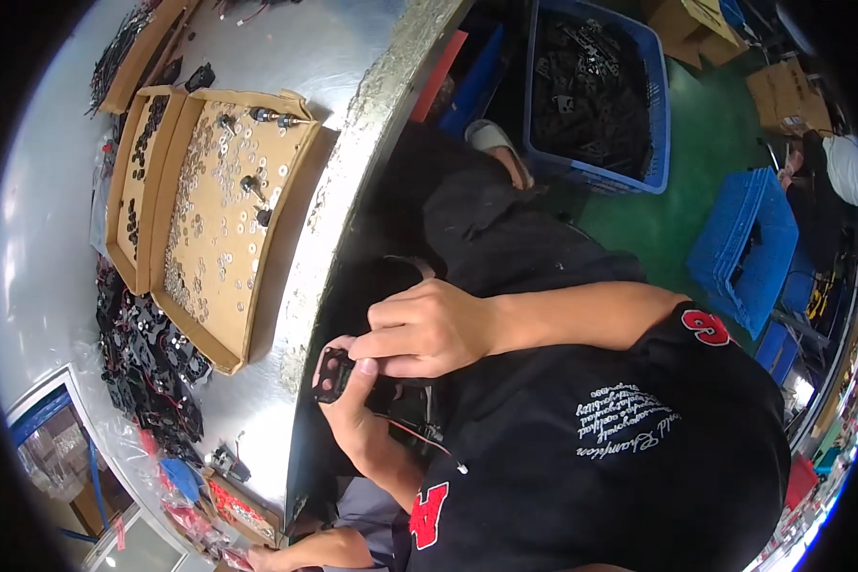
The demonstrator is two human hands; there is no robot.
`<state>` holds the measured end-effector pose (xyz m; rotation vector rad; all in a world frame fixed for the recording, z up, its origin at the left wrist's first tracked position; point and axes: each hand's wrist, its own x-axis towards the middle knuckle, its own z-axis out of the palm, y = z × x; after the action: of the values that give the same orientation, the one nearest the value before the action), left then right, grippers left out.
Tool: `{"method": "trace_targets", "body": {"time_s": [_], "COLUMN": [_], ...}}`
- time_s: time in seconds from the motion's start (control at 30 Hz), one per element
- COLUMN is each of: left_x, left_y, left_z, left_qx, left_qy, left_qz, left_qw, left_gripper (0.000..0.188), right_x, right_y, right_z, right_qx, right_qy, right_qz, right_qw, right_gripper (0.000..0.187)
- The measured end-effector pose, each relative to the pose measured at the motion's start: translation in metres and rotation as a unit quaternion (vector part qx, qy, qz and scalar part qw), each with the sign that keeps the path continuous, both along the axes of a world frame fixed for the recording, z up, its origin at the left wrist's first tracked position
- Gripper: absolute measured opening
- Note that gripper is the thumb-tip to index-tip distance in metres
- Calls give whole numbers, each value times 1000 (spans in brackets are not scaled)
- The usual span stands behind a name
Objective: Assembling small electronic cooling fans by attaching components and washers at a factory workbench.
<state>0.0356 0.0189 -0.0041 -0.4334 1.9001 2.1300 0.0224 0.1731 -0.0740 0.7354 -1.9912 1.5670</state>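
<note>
- The left hand is closed around a small black square fan, gripping it below the edge of the table, over the person's lap.
- The right hand is curled just above, its fingertips pinching at the top of the fan, so both hands meet on the part.
- A thin red and black wire trails from the fan along the left wrist to a small white connector.
- On the shiny metal table lies a shallow cardboard tray strewn with small metal washers and a few dark screws.
- A narrower cardboard tray touches its left side and holds dark small parts.
- A heap of black fans sits on clear plastic at the near left of the table.
- On the green floor beyond the lap stands a blue plastic crate filled with black parts; another blue crate stands well apart to the right.
</note>
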Motion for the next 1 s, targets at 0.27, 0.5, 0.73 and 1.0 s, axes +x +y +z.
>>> {"method": "trace_targets", "body": {"time_s": [0.27,0.5,0.73,1.0], "left_x": [-6,-15,-26,-30], "left_y": [10,38,45,85], "left_z": [-15,-28,-24,-6], "left_qx": [198,322,328,313], "left_qy": [-48,-157,-221,-137], "left_qz": [-62,-33,2,74], "left_qw": [977,933,918,937], "left_gripper": [37,31,33,20], "right_x": [13,7,-18,-51], "right_y": [19,39,59,119], "right_z": [11,15,7,13], "right_qx": [-43,-40,-8,21], "right_qy": [-62,-17,41,-47], "right_qz": [-55,-112,-81,27], "right_qw": [996,993,996,998], "right_gripper": [23,22,23,28]}}
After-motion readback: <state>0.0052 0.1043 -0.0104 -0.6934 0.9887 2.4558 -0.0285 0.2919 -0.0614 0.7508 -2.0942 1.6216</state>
